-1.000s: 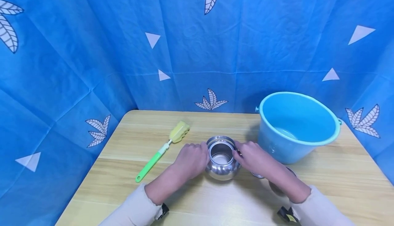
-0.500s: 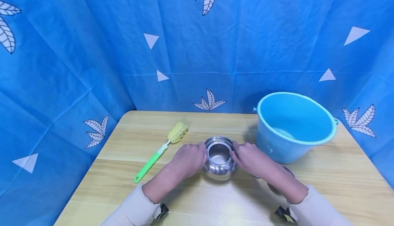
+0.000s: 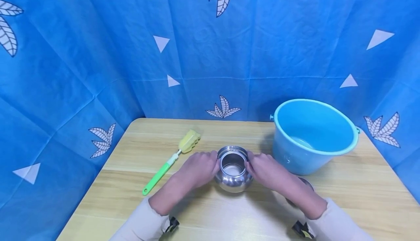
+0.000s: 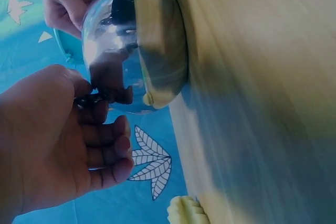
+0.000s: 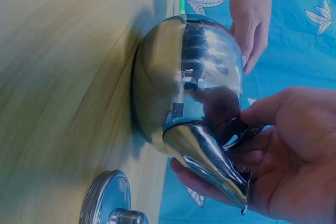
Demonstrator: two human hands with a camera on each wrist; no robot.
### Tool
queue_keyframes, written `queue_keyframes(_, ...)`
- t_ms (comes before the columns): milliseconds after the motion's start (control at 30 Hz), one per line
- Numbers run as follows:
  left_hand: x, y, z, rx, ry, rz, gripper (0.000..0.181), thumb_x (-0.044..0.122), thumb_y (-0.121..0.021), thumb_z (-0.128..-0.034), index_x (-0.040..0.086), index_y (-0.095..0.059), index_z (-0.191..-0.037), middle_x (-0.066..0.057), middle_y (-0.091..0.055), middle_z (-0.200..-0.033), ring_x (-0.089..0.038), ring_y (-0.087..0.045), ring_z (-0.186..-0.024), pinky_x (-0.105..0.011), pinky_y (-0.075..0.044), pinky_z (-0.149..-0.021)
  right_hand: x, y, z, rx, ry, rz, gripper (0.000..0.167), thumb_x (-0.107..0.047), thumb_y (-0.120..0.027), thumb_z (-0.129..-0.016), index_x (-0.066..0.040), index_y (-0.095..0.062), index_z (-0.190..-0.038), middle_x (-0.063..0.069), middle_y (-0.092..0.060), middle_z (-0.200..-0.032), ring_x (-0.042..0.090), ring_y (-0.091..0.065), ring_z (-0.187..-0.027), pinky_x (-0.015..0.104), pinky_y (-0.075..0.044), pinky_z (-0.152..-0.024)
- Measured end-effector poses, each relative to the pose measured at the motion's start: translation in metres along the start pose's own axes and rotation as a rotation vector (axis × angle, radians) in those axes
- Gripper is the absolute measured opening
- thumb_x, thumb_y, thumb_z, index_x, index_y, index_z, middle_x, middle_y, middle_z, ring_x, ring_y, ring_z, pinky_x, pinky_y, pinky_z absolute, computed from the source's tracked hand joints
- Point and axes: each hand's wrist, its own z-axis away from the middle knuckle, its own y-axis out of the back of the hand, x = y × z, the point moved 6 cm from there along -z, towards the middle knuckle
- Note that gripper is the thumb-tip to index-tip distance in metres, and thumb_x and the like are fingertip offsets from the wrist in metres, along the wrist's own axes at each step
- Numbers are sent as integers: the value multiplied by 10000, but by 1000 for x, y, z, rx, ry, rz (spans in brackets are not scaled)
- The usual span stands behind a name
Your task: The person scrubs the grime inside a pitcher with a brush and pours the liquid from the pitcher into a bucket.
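A shiny stainless steel kettle (image 3: 233, 184) with no lid on its round mouth stands on the table, between both hands. My left hand (image 3: 201, 168) pinches a small dark part at the kettle's left side with thumb and forefinger; its other fingers curl loosely, seen in the left wrist view. On the opposite side my right hand (image 3: 266, 170) pinches a similar dark part. The short spout (image 5: 207, 161) points toward the right palm, with fingers behind it. A round metal lid with a knob (image 5: 113, 198) lies on the table near the spout, largely hidden under the right forearm in the head view.
A sponge brush with a green handle (image 3: 159, 177) lies left of the kettle, its yellow head (image 3: 189, 141) pointing away. At the back right a light blue bucket (image 3: 300, 160) stands close to the right hand. Blue patterned cloth (image 3: 210, 51) encloses the wooden table (image 3: 124, 215).
Both hands keep their hold on the kettle and barely move. The head view has shifted slightly. A silver rim beside the right wrist is now covered by the forearm.
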Motion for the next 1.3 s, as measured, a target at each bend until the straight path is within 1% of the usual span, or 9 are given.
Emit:
queue_keyframes(100,-1,2,0,6,0,5,320,341,-454,-1087,88,-614,-977,28,-514,-709,-110,-502,-617,-250,-485,-592,0,0,0,-1,-20,24,380,-160,-626,-1012,132,-627,-1256,67,-608,-668,136,-568,-540,191,-444,-457)
queue_keyframes(300,-6,4,4,25,22,42,317,394,-502,-1070,118,-627,-975,46,-536,-741,-113,-530,-682,-269,-503,-653,-1,-1,0,23,-9,51,332,-157,-633,-1008,121,-644,-1188,71,-609,-666,157,-584,-544,209,-469,-462)
queue_keyframes(467,-8,2,10,62,-8,33,314,397,-502,-1076,128,-638,-989,51,-564,-772,-92,-536,-695,-250,-515,-659,0,-2,1,32,-8,67,337,-162,-636,-1008,123,-644,-1188,85,-619,-673,168,-594,-545,222,-481,-466)
queue_keyframes(533,-9,1,12,73,-14,30,303,384,-513,-1075,125,-642,-985,51,-568,-773,-88,-523,-679,-237,-500,-636,-1,-2,1,35,-7,69,336,-165,-637,-1008,121,-646,-1184,86,-623,-678,170,-599,-550,228,-488,-471)
queue_keyframes(667,-13,0,16,81,-4,30,291,374,-538,-1066,119,-652,-986,52,-579,-785,-82,-508,-669,-224,-479,-615,-2,-2,0,43,-9,67,305,-165,-643,-1004,104,-657,-1147,76,-620,-675,178,-609,-560,240,-502,-480)
queue_keyframes(867,-17,-1,21,93,3,23,275,377,-549,-1059,129,-655,-1006,49,-614,-829,-92,-554,-698,-242,-507,-637,-2,0,1,52,-10,56,251,-147,-652,-992,82,-663,-1093,66,-604,-665,186,-606,-564,263,-508,-484)
queue_keyframes(1067,-25,-1,27,110,22,24,210,345,-581,-1043,150,-650,-1008,62,-611,-829,-85,-558,-714,-247,-514,-644,-2,-2,0,54,-14,55,255,-156,-649,-998,82,-663,-1087,52,-594,-659,174,-594,-559,259,-500,-482)
queue_keyframes(1300,-38,-5,31,125,45,14,169,295,-617,-1023,135,-670,-1014,49,-642,-855,-88,-580,-748,-262,-540,-678,-1,-3,0,50,-22,64,258,-167,-642,-1006,79,-663,-1083,51,-595,-658,174,-594,-556,257,-495,-477)
